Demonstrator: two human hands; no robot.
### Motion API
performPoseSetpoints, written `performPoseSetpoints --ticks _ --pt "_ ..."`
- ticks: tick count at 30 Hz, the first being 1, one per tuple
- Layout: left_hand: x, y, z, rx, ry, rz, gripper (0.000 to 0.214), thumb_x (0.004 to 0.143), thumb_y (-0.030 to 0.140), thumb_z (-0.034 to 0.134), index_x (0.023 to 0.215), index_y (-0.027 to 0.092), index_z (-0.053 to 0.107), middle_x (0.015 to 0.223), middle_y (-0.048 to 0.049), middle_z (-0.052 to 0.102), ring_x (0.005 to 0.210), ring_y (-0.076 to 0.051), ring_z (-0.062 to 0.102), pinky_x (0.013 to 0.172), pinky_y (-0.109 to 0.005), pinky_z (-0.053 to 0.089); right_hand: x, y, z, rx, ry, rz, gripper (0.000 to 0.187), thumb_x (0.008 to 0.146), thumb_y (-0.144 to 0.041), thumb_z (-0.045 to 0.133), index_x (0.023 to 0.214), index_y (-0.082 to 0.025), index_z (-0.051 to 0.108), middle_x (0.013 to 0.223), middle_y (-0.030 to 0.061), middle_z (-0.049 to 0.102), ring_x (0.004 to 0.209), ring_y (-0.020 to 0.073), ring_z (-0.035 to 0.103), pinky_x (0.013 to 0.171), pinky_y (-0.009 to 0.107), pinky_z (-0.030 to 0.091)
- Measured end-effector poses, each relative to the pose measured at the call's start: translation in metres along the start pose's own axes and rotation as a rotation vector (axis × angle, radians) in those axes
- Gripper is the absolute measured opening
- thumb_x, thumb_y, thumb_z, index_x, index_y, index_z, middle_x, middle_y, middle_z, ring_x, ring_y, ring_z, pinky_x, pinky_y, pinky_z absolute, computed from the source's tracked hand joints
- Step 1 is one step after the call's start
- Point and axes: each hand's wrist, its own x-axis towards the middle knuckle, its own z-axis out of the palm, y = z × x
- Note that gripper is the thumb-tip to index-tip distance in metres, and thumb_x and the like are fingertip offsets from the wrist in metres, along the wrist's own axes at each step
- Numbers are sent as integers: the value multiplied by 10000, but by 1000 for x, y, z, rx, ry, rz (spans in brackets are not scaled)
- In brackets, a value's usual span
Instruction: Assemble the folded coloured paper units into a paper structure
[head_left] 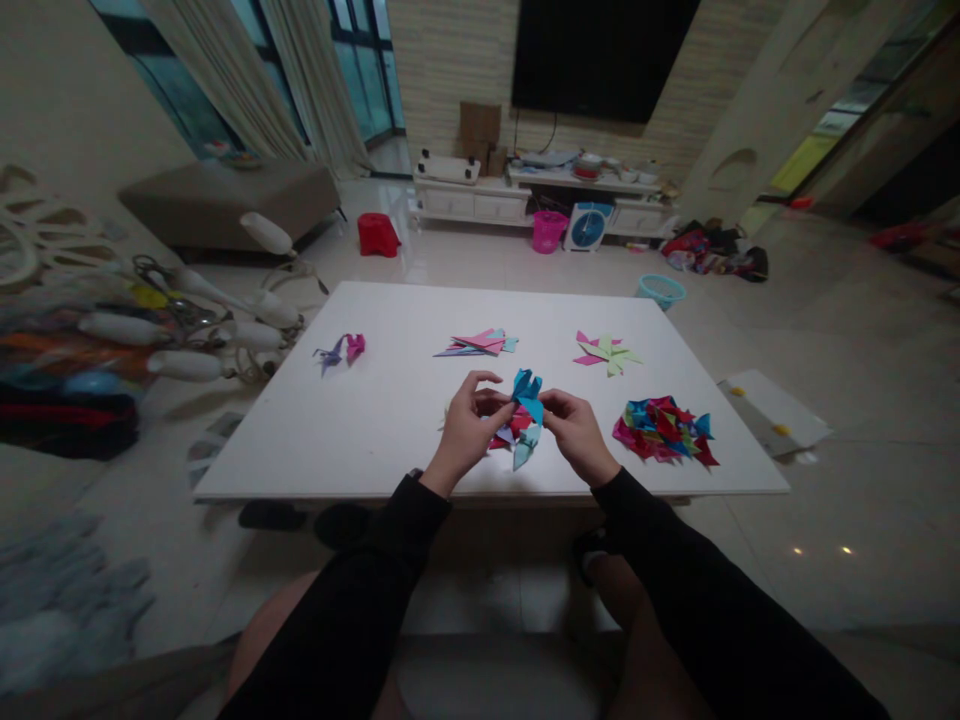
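Note:
Between my two hands is a blue folded-paper figure (528, 393), held just above the near half of the white table (360, 420). My left hand (478, 415) pinches its left side between thumb and fingers. On the opposite side, my right hand (576, 425) grips its lower right edge. Beneath them lies a small group of folded papers (525, 447) in pale blue, red and lilac, partly hidden by my hands. To the right sits a heap of folded papers (664, 428) in red, blue and green.
Two paper cranes (341, 352), purple and pink, stand at the table's far left. Flat pink and blue folded papers (480, 343) lie at the back middle, green and pink ones (606, 352) at the back right. A blue basket (661, 290) stands beyond the table.

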Motion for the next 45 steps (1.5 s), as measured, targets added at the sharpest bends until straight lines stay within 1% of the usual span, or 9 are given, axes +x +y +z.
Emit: performPoseSetpoints --ticks 4,10,16,19,23,28,34,39,45 --pt "-2 3 -1 181 -38 94 446 828 263 727 1259 202 630 949 -43 725 816 -142 694 752 -251 555 0 0 0 -2 -4 0 336 705 -489 834 765 -186 703 743 18 688 710 162 596 691 297 487" --pt "-1 4 -2 276 -41 121 277 842 261 714 1101 164 726 903 -47 745 803 -148 686 771 -259 549 -1 -1 1 5 -4 -33 319 720 -477 833 748 -192 693 711 4 664 678 155 583 662 290 477" --pt "0 -1 -3 273 -45 124 173 834 263 724 968 154 732 862 -50 750 767 -156 692 765 -286 560 0 4 0 -31 12 -46 312 711 -478 841 745 -193 719 727 13 683 683 166 593 652 297 468" --pt "-1 -1 -3 249 -42 131 193 823 238 727 998 159 708 852 -40 736 760 -148 691 745 -277 563 0 4 0 -35 12 -52 302 717 -475 837 744 -196 723 728 17 683 683 171 594 650 302 465" --pt "-1 0 -2 181 9 134 340 780 169 737 1105 172 634 887 -29 720 761 -131 690 707 -245 557 0 2 1 -37 12 -45 298 714 -472 840 743 -199 721 731 19 680 687 175 595 645 303 463" --pt "-3 -1 1 158 63 134 347 764 182 764 1069 175 599 850 -26 724 773 -147 711 707 -250 561 0 3 1 -27 -5 -33 273 731 -449 828 771 -197 733 739 18 684 696 167 593 676 306 470" --pt "-6 3 0 426 154 308 345 805 122 710 1139 194 671 831 5 698 735 -113 676 731 -239 548 1 9 -2 -33 45 27 274 739 -388 799 930 -196 757 849 42 725 714 164 606 682 308 475" --pt "-6 -2 -3 705 110 481 355 860 66 650 1197 171 680 893 -19 688 776 -125 659 772 -264 541 1 7 -3 -46 76 26 189 745 -321 746 883 -193 732 865 35 716 709 151 615 690 304 477" --pt "-5 -7 -4 806 92 553 205 901 72 629 1080 153 686 935 -44 700 863 -157 671 818 -286 552 1 6 -3 -58 104 27 161 730 -307 721 846 -197 702 785 10 682 668 146 604 671 307 476"
